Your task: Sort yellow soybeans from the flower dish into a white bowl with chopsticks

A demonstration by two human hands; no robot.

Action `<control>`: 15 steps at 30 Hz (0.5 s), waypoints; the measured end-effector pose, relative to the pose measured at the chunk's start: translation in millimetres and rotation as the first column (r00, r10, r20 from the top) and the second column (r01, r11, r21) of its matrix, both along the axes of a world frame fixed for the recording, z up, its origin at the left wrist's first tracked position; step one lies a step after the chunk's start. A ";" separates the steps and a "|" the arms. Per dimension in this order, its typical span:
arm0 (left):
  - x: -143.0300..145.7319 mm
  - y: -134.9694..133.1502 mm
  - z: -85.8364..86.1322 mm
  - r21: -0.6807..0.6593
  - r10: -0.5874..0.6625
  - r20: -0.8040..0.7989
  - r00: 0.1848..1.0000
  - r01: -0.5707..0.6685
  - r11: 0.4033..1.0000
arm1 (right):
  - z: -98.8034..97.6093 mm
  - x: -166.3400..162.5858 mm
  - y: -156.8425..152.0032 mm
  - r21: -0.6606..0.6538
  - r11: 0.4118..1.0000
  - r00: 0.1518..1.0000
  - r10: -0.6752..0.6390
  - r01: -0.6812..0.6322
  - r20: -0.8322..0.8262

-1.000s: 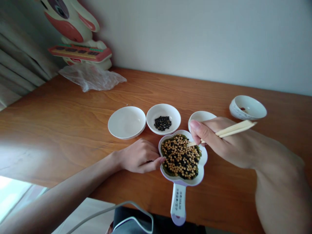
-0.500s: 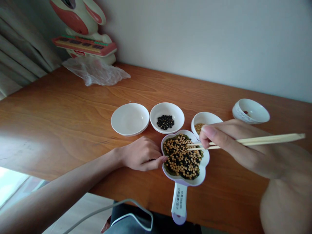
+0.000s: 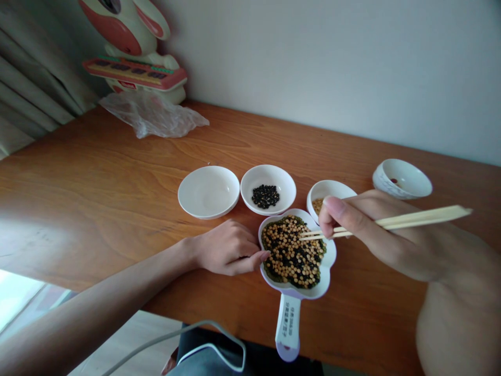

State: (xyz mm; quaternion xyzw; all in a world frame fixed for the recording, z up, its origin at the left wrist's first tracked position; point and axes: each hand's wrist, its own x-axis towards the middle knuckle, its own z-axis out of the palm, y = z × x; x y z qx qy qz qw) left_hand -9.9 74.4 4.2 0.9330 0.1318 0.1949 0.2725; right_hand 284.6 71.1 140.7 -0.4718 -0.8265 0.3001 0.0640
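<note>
Wooden chopsticks are gripped in my right hand, their tips close together among the beans in a scalloped white dish. Mixed yellow, black and green beans fill this dish, whose labelled handle points toward me. My left hand rests on the table with its fingers curled, thumb and finger pinching the dish's left rim. Just behind the dish, one white bowl holds black beans. Another bowl, partly hidden by my right hand, holds yellow beans.
A bare white bowl stands at the left of the row. Farther right, another bowl has something small and brown inside. A crumpled plastic bag lies before a toy keyboard. A pale cable hangs near my lap.
The chopsticks' rear ends have swung slightly left and up, and their tips have come closer together in the beans. My left hand and the dish have stayed still.
</note>
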 end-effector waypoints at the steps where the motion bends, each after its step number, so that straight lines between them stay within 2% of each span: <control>1: 0.0 0.0 0.0 0.003 0.000 -0.003 1.000 0.000 1.000 | -0.4 -0.8 0.2 -0.002 1.000 1.000 0.005 -0.006 -0.012; 10: 0.3 -0.4 0.8 0.018 -0.006 -0.002 1.000 0.006 1.000 | 15.2 -19.6 -2.7 0.020 1.000 0.999 0.020 -0.020 -0.043; 15: 0.6 -0.3 0.9 0.011 -0.004 -0.010 1.000 0.004 1.000 | 12.1 -21.2 -1.6 0.045 0.999 1.000 0.002 -0.001 -0.027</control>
